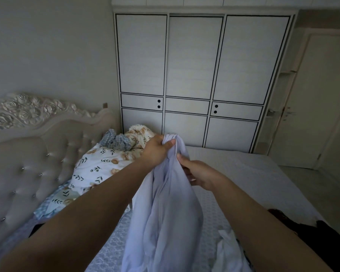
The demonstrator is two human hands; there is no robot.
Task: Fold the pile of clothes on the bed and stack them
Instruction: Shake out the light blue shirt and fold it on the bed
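2 hands hold 1 pale lavender garment [165, 209] up over the bed [243, 173]. Left hand [157, 150] grips the bunched top of the fabric, thumb clamped over it. Right hand [198, 176] pinches the cloth just below, fingers curled into the folds. Garment hangs down between both forearms toward the mattress. White clothing [230, 250] and dark clothing [294, 222] lie near the right arm. Floral duvet [102, 163] bunched by the tufted headboard [28, 160]. White wardrobe [194, 75] behind.

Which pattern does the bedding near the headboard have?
Leaves and flowers on white bedding, shown in the head view.
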